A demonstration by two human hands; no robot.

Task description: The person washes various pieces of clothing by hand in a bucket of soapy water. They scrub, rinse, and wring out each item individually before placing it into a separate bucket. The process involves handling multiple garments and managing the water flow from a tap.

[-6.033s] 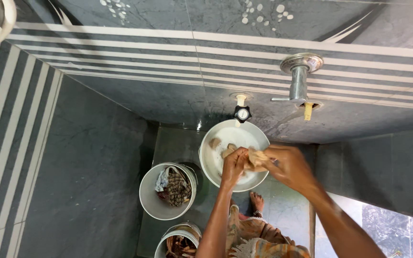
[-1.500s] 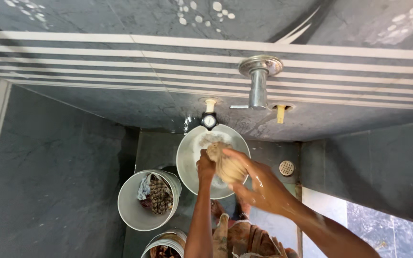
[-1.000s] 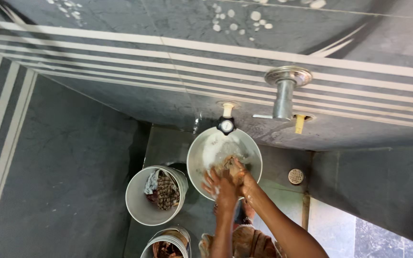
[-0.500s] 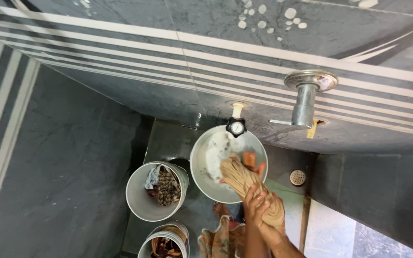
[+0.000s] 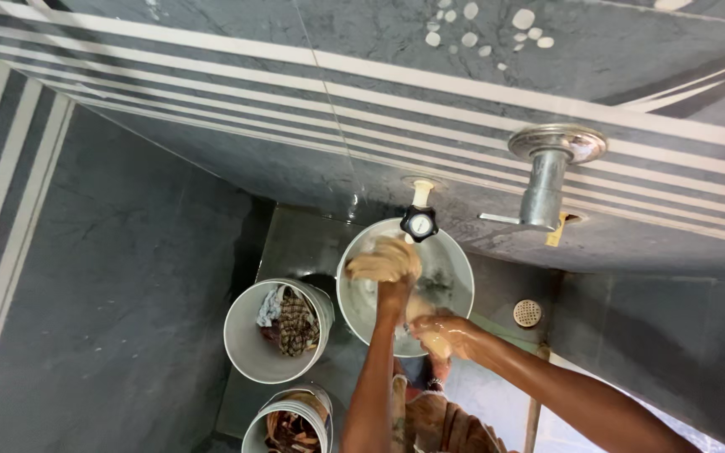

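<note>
I'm mid-wash: my left hand (image 5: 389, 289) grips the tan wet cloth (image 5: 383, 260) bunched above the white bucket (image 5: 455, 268), while my right hand (image 5: 446, 335) closes around its lower end. Next, I judge, calls for a firm twist over the bucket.

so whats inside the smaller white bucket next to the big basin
The white bucket holds crumpled clothes: a dark checked cloth and a pale bluish one. They cover whatever lies beneath, including the bucket's bottom.
</note>
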